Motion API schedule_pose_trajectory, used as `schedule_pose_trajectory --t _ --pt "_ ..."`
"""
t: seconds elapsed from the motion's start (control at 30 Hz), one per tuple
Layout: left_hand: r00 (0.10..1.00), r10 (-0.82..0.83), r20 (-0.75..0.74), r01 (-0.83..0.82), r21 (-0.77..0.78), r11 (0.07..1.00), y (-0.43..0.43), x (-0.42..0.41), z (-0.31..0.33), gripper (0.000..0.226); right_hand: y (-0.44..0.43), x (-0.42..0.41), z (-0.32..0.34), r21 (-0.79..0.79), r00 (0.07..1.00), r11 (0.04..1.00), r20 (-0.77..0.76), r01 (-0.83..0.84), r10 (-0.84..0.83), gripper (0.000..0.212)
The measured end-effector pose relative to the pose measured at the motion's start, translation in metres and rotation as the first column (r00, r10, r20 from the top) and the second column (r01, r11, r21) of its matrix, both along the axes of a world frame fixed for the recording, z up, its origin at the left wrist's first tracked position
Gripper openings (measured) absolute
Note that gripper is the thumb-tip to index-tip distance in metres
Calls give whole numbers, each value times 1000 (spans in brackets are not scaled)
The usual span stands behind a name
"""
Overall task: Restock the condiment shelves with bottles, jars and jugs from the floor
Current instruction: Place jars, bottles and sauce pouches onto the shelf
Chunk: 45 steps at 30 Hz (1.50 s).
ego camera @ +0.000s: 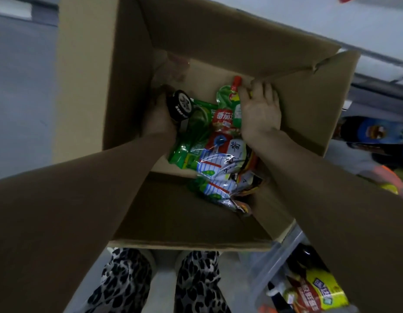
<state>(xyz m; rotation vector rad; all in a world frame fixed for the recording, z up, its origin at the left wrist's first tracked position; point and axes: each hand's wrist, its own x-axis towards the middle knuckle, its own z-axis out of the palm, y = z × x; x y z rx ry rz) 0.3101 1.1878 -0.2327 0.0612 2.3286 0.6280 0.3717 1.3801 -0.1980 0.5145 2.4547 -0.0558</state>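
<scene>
The black-lidded jar (179,107) is sitting at the 10 o'clock side of the cardboard box (132,71)'s interior, tilted so that its round printed lid is facing up toward the camera. The left hand (159,112) is reaching down into the box with the forearm stretched straight, and its fingers are curling round the jar's body from the 9 o'clock side, gripping it.

At 1 o'clock from the jar, the right hand (260,111) is lying palm down, fingers held close together, with the fingertips up against the box's far wall. The thumb is pressing on the upper part of a green spout pouch (226,98) just below its red cap (237,81). Whether the fingers are pinching the pouch underneath cannot be told.

The box is standing open on the floor (19,91), its flaps folded outward. Inside, between the two forearms, a green packet (191,143) is lying just at 6 o'clock of the jar, and white packets with blue stripes (218,168) are piling toward 5 o'clock, overlapping one another.

At 5 o'clock outside the box, a clear plastic bin (275,263) is holding a yellow-labelled packet (320,290) and darker items too blurred to name. At 6 o'clock, leopard-print trouser legs (126,281) are showing below the near flap.
</scene>
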Motion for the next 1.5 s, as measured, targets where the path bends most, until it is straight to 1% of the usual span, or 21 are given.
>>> schedule_pose_trajectory --t 0.1,0.2,0.27,0.33,0.4,0.47,0.53,0.6,0.67,0.73,0.87,0.93,1.0,1.07,1.1,1.2,1.27,1.33,1.43,1.5 --pt "998 53 15 -54 60 997 0 -3 0 66 -3 1 0 42 1000 999 -18 -11 12 65" --pt "988 115 103 -125 93 988 -2 4 16 75 -10 8 12 7 996 997 -46 82 -82 60" --pt "968 191 160 -213 138 967 -4 11 33 74 -17 16 30 -65 982 983 -63 174 -179 72" --pt "942 254 221 -293 165 942 -6 15 53 70 -24 25 55 -177 953 945 -87 273 -292 86" --pt "918 285 277 -345 201 917 -8 17 82 61 -31 34 86 -249 921 910 -123 332 -369 88" --pt "882 313 353 -410 246 878 -12 16 112 58 -35 40 113 -258 912 905 -147 338 -382 87" --pt "820 334 465 -494 277 824 -15 12 151 71 -38 44 146 -271 900 901 -186 340 -395 87" --pt "766 330 552 -556 310 771 -18 8 187 77 -39 47 177 -304 884 889 -217 342 -414 87" --pt "756 302 581 -560 335 757 -20 4 221 78 -39 47 210 -372 857 865 -258 338 -446 88" --pt "788 276 550 -529 375 761 -21 2 258 70 -39 46 247 -423 824 844 -308 329 -476 89" --pt "819 259 512 -504 427 750 -22 3 319 35 -38 43 313 -454 768 842 -415 291 -488 86" --pt "839 241 489 -481 458 748 -23 5 351 29 -39 41 348 -468 735 836 -452 286 -505 85" --pt "858 231 458 -462 495 736 -23 4 389 33 -39 40 389 -475 707 835 -488 277 -512 86" --pt "874 232 427 -448 522 726 -22 4 431 43 -42 40 431 -468 688 843 -521 265 -506 87" --pt "880 230 416 -440 532 723 -21 2 443 47 -42 39 442 -459 683 852 -540 252 -493 86" --pt "917 195 347 -372 571 732 -19 -5 502 54 -45 40 500 -459 648 863 -596 209 -474 86" --pt "931 177 321 -347 620 703 -19 -11 547 59 -46 39 543 -466 616 867 -634 178 -467 86" --pt "941 159 298 -323 656 682 -18 -16 591 60 -45 38 582 -461 591 877 -672 137 -446 86" --pt "962 136 238 -269 724 635 -21 -22 654 53 -46 36 639 -431 558 899 -729 76 -397 87" --pt "974 135 184 -228 757 612 -25 -25 694 52 -47 34 675 -410 518 912 -776 20 -360 87"
